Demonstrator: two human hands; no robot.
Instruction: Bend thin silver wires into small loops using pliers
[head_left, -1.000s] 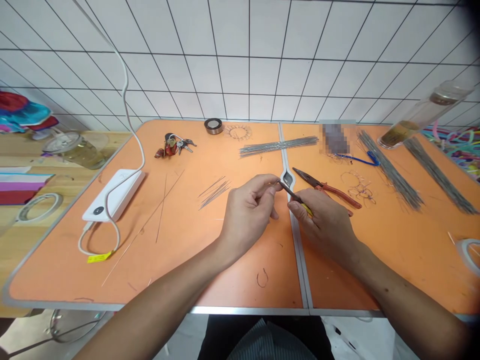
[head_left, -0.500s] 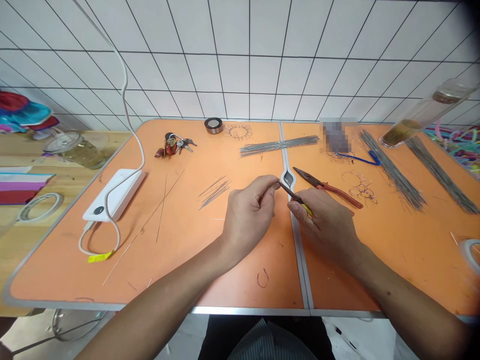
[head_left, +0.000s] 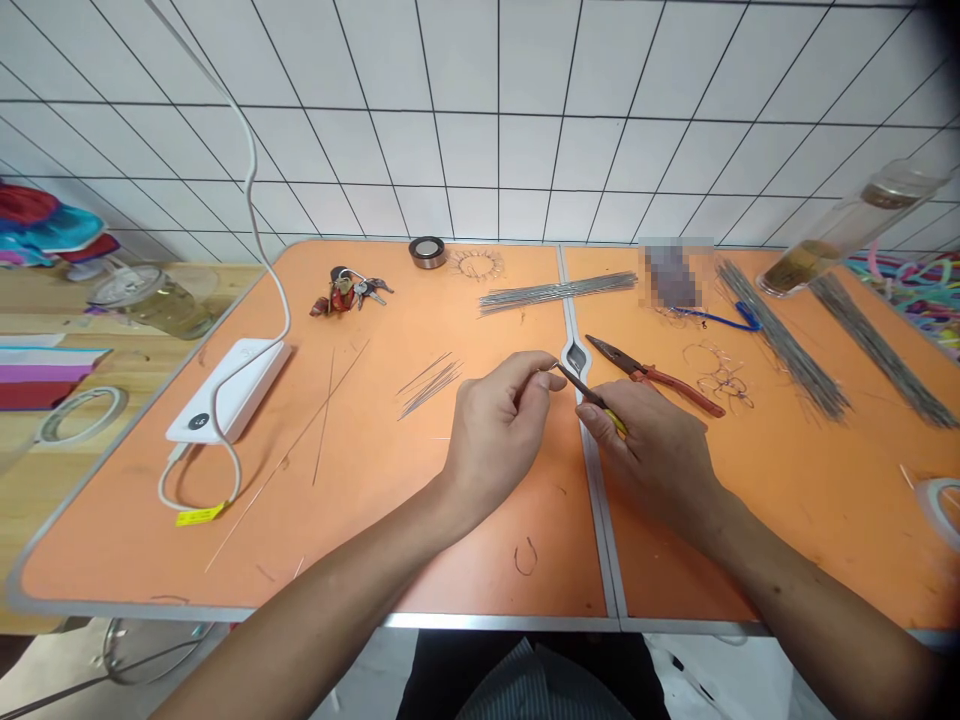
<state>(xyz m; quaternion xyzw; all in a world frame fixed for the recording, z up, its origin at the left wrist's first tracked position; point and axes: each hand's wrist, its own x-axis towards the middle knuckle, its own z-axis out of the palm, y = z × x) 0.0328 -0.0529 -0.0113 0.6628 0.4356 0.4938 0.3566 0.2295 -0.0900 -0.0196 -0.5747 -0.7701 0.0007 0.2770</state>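
Orange folding table [head_left: 112,560] under white wall tiles [head_left: 495,130]. Your right hand [head_left: 649,450] grips small yellow-handled pliers [head_left: 589,393]; your left hand [head_left: 499,430] pinches at their tip, anything held too small to tell. Red pliers [head_left: 679,388] lie just beside.

The orange folding counter [head_left: 112,540], split by a metal seam [head_left: 604,520], carries a white power bank [head_left: 229,390] with its cable, a key ring [head_left: 345,293], a small dark roll [head_left: 427,252] and red-handled pliers [head_left: 679,388]. Bundles of straight steel wire [head_left: 559,292] lie along the far side, loose wires [head_left: 429,388] left of the seam, tangled wire loops [head_left: 724,380] right of it, and a small wire hook [head_left: 525,558] near the front edge.
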